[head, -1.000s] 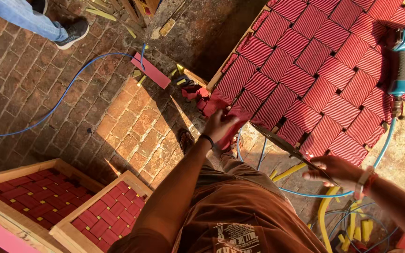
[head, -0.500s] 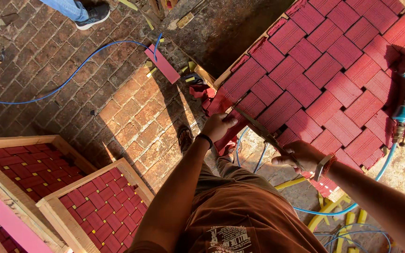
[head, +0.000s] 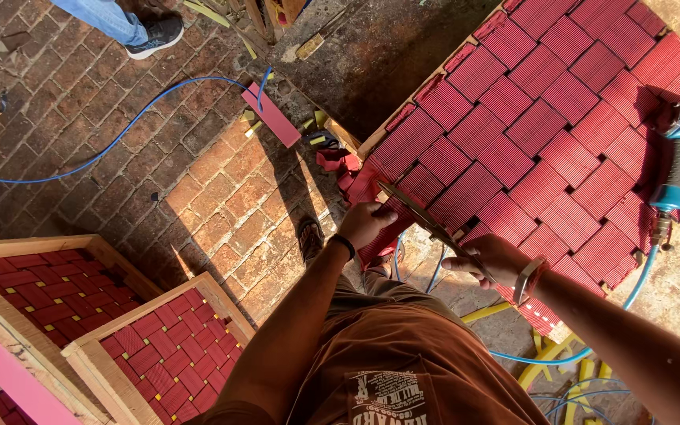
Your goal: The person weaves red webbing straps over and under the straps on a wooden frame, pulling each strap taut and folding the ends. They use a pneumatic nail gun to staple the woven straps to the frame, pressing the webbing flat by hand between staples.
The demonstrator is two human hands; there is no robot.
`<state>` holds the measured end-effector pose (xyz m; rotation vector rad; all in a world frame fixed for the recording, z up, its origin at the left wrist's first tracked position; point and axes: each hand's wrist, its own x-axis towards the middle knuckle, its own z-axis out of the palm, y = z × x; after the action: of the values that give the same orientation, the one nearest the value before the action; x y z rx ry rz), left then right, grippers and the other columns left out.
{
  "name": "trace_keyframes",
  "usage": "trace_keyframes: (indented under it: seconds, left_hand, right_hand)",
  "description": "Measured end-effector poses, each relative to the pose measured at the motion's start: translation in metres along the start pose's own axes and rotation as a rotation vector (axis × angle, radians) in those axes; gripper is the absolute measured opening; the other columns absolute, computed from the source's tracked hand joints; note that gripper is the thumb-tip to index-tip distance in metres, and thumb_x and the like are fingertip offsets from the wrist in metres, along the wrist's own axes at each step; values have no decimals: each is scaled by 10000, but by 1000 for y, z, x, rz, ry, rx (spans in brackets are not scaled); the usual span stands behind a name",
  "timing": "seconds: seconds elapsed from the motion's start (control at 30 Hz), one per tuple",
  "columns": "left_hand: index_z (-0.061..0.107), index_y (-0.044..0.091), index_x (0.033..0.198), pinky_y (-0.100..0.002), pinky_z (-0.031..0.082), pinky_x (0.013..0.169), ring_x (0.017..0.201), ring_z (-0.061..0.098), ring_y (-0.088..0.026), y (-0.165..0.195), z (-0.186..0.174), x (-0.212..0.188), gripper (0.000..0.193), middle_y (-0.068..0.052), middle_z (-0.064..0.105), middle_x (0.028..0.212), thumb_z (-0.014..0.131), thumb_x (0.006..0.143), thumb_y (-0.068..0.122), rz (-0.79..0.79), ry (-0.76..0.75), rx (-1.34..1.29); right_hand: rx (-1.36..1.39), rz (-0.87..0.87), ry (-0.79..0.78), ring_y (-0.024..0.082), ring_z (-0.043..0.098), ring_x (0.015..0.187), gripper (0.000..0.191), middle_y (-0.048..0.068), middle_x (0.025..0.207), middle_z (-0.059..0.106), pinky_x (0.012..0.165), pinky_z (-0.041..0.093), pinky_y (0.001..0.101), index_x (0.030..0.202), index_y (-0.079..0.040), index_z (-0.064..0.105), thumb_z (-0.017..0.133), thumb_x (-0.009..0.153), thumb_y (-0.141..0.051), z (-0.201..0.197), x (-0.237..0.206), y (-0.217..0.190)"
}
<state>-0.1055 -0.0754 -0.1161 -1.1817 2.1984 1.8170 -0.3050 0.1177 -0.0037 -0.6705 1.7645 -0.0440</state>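
Scissors [head: 426, 224] raised since before, right hand [head: 491, 260], ribbed red webbing [head: 383, 224]

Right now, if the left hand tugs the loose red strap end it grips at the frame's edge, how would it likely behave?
Probably floppy: the red strap end droops below the left hand off the woven frame. Likely light and thin, since the scissors in the right hand are set to it. Its ribbed face suggests decent grip, though that is hard to confirm.

Your scissors [head: 426, 224] run slantwise at frame centre, blades open and pointing upper left, over the edge of the red woven panel [head: 545, 134]. A loose red strap end [head: 375, 228] hangs just below the blades.
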Motion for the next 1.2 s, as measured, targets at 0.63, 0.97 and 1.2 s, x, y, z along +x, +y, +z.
trace_keyframes:
  seconds: [0.63,0.97,1.2]
  left_hand:
    - [517,43,1263,-421,504,927,1088,632,-206,-12,-57,47,624,-132,649,1163,817,862,416,195,156,-285]
    - [709,10,1131,-451,504,844,891,691,-271,-18,-96,21,393,-141,736,973,614,1007,371,-61,-200,177]
    - [700,17,1198,-467,506,872,929,685,-284,-22,-91,25,428,-145,735,1014,599,1010,389,-106,-178,208]
  right_hand:
    - [199,133,15,130,603,565,461,54,824,732,540,563,299,1157,-90,762,693,877,-449,21,-29,61]
    - [344,57,9,126,504,502,462,30,607,571,481,470,311,1106,-105,762,723,836,-477,10,37,5]
    - [-45,50,37,150,658,537,520,43,644,692,527,575,323,1043,-65,781,759,797,-523,-13,26,-33]
